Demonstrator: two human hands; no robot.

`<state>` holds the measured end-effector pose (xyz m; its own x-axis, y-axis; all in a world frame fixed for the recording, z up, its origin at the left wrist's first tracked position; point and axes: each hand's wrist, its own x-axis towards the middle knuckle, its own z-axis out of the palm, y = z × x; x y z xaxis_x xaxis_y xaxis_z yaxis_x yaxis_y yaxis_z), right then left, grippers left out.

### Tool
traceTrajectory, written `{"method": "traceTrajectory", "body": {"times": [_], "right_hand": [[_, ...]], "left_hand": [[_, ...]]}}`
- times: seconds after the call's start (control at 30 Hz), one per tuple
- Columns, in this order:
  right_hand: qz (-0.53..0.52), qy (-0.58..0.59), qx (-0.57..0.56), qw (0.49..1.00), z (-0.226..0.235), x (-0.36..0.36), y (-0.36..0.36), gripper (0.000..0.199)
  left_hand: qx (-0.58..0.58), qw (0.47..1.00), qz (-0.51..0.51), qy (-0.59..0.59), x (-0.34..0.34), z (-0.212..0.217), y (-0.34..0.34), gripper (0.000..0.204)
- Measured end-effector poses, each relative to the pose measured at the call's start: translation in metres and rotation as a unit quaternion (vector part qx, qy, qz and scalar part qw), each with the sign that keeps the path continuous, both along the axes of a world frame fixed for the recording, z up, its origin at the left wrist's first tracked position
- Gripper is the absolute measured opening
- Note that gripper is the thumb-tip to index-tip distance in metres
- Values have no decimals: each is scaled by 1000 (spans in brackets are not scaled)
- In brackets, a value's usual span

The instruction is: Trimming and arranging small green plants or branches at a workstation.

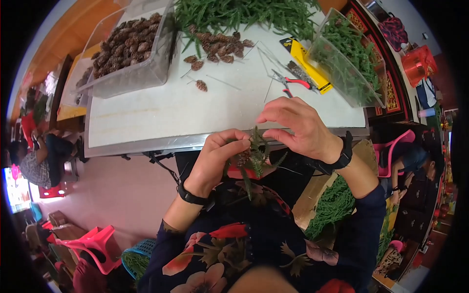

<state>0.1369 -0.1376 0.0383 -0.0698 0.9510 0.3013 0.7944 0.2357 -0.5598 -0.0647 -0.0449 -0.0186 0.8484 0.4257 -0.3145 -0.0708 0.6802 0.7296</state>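
Note:
My left hand [220,151] pinches a green artificial sprig [257,161] with a brown pine cone [242,157] among its needles, just off the front edge of the white table [161,115]. A thin wire [290,170] sticks out to the right of the sprig. Close beside the sprig's right side, my right hand [308,129] has its thumb and forefinger curved and apart, with nothing seen between them. Red-handled pliers [295,83] lie on the table beyond it, beside a yellow package [308,66]. Loose pine cones [222,46] and thin wires are scattered on the tabletop.
A clear bin of pine cones [129,46] stands at the far left, another bin of green sprigs [349,58] at the far right. A green heap [244,12] covers the back. Below right is a cardboard box with greenery [332,205]. Pink stools [93,246] and other people are around.

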Motion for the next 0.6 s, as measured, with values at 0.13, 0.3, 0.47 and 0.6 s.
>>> {"method": "traceTrajectory", "body": {"times": [0.13,0.3,0.47,0.6], "right_hand": [[-94,-158,-28,983,-24,48,-6,33],[-251,-185,-138,940,-68,112,-14,47],[-231,-230,-120,938,-73,105,-8,58],[-214,-216,-172,937,-62,99,-2,54]], "left_hand": [[12,1000,15,-3,2,-8,0,10],[47,997,40,42,6,-11,1,11],[64,993,83,56,15,-12,-2,13],[95,988,111,52,24,-14,-1,13]]}}
